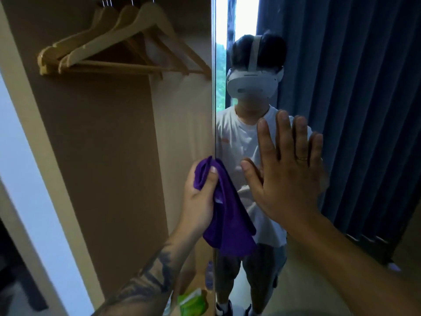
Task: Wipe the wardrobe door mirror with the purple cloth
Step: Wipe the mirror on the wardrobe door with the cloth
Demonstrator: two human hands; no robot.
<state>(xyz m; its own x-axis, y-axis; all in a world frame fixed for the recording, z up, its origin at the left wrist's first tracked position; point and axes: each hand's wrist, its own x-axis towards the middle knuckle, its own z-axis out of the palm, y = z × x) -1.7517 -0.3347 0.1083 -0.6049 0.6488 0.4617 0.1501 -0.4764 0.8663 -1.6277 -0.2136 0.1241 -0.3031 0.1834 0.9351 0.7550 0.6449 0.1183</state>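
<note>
The wardrobe door mirror (pixel 355 87) fills the right half of the view and reflects a person in a white shirt and blue curtains. My right hand (pixel 289 176) lies flat on the glass with its fingers straight and spread, a ring on one finger. My left hand (pixel 200 195) grips the bunched purple cloth (pixel 230 226) at the mirror's left edge, thumb over the top fold. The rest of the cloth hangs down loose against the door edge.
The open wardrobe (pixel 114 156) stands to the left, with several wooden hangers (pixel 118 49) on its rail. A green packet (pixel 191 303) and a plastic bottle (pixel 209 275) sit low inside by the door edge. A pale wall strip (pixel 27 179) runs along the far left.
</note>
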